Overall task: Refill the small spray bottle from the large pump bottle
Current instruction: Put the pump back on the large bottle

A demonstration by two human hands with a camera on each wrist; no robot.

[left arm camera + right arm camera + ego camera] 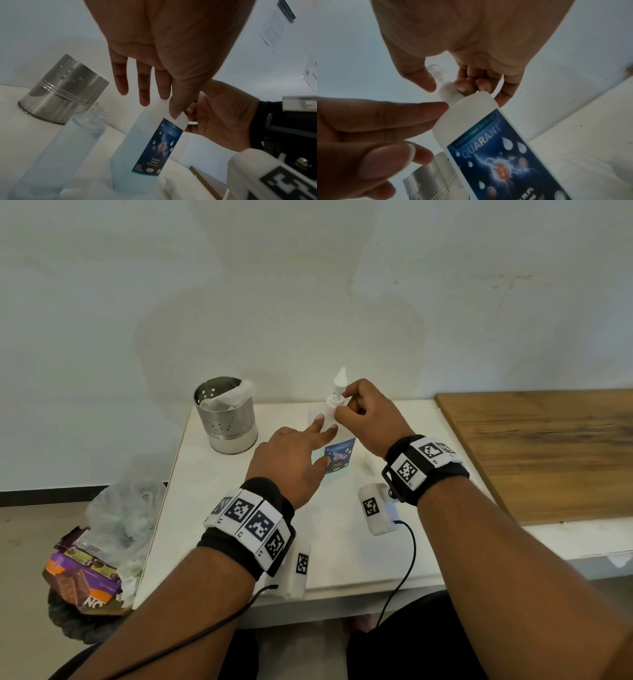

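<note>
The large pump bottle [337, 455], translucent with a blue label, stands upright on the white table [342, 559]. My right hand [342, 405] curls round the white pump collar [447, 90] below the spout. My left hand [322, 440] lies with straight fingers against the bottle's shoulder, thumb on its front [178, 112]. In the left wrist view the small clear spray bottle [68, 142] stands uncapped just left of the large bottle [150, 142]. In the head view my left hand hides the small bottle.
A perforated steel holder [226, 419] with white cloth in it stands at the back left of the table. A wooden board [541, 453] adjoins on the right. A plastic bag and wrappers [113, 529] lie on the floor to the left. Wrist-camera cables trail over the front edge.
</note>
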